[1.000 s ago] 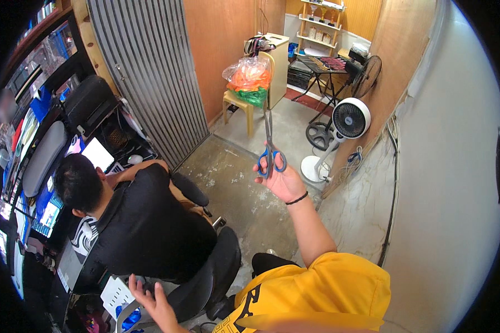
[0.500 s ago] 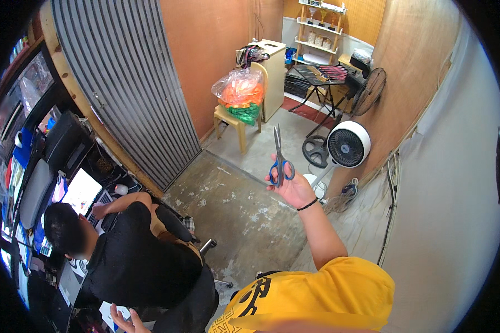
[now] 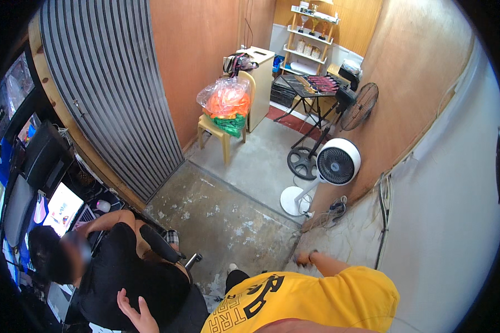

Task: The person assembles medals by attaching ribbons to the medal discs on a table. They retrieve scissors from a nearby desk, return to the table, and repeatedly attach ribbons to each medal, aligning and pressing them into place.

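**Spread left hand (image 3: 139,316) at seven, blurred right hand (image 3: 304,258) at five**

Near nine o'clock, an open laptop (image 3: 64,206) faces the seated co-worker (image 3: 130,272) at eight, presumably angled for easy viewing. The left hand hangs at seven, fingers spread and nothing visible in them, perhaps for balance; it overlaps the co-worker's back in view, and whether they touch I cannot tell. At eleven, a plastic chair (image 3: 221,136) holds a bag (image 3: 226,105) of orange and green material, probably put there to stay off the floor. At five, the right hand is too dark and blurred to tell how its fingers stand or whether it grips anything. Nearest it in view, toward four, coiled cables (image 3: 337,208) lie by the wall, likely bundled aside, below a white fan (image 3: 339,161) at three.
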Motion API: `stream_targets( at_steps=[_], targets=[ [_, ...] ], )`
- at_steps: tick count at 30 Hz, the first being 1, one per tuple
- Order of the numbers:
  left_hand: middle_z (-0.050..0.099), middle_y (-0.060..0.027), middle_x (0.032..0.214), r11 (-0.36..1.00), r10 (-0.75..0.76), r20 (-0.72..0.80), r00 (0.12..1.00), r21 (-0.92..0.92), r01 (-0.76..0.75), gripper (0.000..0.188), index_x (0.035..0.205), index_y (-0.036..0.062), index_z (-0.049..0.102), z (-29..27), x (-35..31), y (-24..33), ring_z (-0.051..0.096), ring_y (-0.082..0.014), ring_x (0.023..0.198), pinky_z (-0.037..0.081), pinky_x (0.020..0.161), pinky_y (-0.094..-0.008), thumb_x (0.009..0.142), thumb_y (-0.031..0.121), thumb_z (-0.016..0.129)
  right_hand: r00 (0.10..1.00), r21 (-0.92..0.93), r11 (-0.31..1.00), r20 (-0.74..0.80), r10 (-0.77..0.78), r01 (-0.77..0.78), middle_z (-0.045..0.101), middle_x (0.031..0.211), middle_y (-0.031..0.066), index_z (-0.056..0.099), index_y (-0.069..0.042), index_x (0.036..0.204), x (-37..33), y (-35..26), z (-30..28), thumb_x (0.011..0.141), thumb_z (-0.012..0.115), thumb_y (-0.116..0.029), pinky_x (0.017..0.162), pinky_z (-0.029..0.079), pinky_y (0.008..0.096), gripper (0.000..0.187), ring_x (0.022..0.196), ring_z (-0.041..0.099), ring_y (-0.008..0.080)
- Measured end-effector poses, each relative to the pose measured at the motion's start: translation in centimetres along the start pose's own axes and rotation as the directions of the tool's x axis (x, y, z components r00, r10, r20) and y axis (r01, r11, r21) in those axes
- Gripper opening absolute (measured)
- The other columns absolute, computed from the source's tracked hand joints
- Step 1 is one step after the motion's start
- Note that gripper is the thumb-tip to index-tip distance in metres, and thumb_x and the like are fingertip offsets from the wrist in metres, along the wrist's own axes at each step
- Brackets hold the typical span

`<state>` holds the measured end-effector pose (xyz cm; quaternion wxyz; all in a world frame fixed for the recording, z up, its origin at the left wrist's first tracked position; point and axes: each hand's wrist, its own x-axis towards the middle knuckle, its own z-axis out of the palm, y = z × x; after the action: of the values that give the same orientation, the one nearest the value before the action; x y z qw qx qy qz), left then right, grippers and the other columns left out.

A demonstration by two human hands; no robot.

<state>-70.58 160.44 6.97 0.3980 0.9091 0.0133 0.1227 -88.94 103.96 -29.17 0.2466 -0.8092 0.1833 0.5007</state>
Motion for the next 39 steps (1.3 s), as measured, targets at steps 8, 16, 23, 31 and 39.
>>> stream_targets(
  at_steps=[8, 16, 23, 31, 39],
  targets=[
    [0.055, -0.0105, 0.127, 0.785, -0.267, 0.255, 0.929, -0.503, 0.363, 0.047, 0.140, 0.0060, 0.043, 9.3, 6.7, 3.2, 0.052, -0.0179, 0.115, 0.041, 0.099, -0.0315, 0.097, 0.012, 0.060, 0.908, 0.665, 0.641, 0.141, 0.395, -0.383, 0.070, 0.085, 0.0138, 0.070, -0.007, 0.089, 1.9, 3.3, 2.8, 0.085, 0.065, -0.034, 0.069, 0.050, 0.0426, 0.028, 0.074, 0.065, 0.0278],
    [0.048, -0.0119, 0.137, 0.806, -0.195, 0.341, 0.920, -0.478, 0.348, 0.049, 0.141, 0.0054, 0.041, 23.0, 24.0, 11.9, 0.051, -0.0215, 0.119, 0.039, 0.103, -0.0344, 0.096, 0.011, 0.058, 0.906, 0.859, 0.461, 0.008, 0.424, -0.223, 0.069, 0.085, 0.0151, 0.069, -0.006, 0.090, 5.9, 0.9, -11.2, 0.086, 0.062, -0.035, 0.065, 0.049, 0.0424, 0.031, 0.071, 0.065, 0.0262],
    [0.048, -0.0068, 0.139, 0.777, 0.286, 0.612, 0.737, -0.599, 0.195, 0.044, 0.136, 0.0038, 0.046, 41.3, 38.0, 24.5, 0.055, -0.0147, 0.107, 0.042, 0.096, -0.0284, 0.094, -0.001, 0.055, 0.837, 0.956, 0.169, 0.117, 0.535, -0.241, 0.069, 0.085, 0.0162, 0.069, -0.004, 0.091, 9.9, 4.5, -15.2, 0.086, 0.060, -0.036, 0.062, 0.049, 0.0422, 0.033, 0.068, 0.064, 0.0247],
    [0.056, -0.0067, 0.121, 0.786, 0.374, 0.807, 0.457, -0.537, 0.306, 0.041, 0.134, 0.0064, 0.048, 61.5, 41.9, 40.7, 0.055, -0.0123, 0.102, 0.045, 0.088, -0.0263, 0.095, 0.004, 0.058, 0.846, 0.961, 0.275, -0.168, 0.506, 0.026, 0.065, 0.085, 0.0073, 0.061, -0.010, 0.115, 15.7, 8.2, -40.0, 0.087, 0.063, -0.045, 0.060, 0.048, 0.0376, 0.045, 0.074, 0.064, 0.0184],
    [0.057, -0.0050, 0.119, 0.806, 0.515, 0.814, 0.269, -0.567, 0.170, 0.039, 0.136, 0.0045, 0.048, 76.4, 49.8, 55.8, 0.056, -0.0129, 0.106, 0.042, 0.091, -0.0267, 0.098, 0.011, 0.057, 0.840, 0.837, -0.275, -0.334, 0.428, 0.473, 0.053, 0.073, 0.0035, 0.048, -0.012, 0.113, 16.5, 12.6, -71.4, 0.094, 0.059, -0.046, 0.056, 0.053, 0.0356, 0.041, 0.059, 0.056, 0.0154]
  ],
)
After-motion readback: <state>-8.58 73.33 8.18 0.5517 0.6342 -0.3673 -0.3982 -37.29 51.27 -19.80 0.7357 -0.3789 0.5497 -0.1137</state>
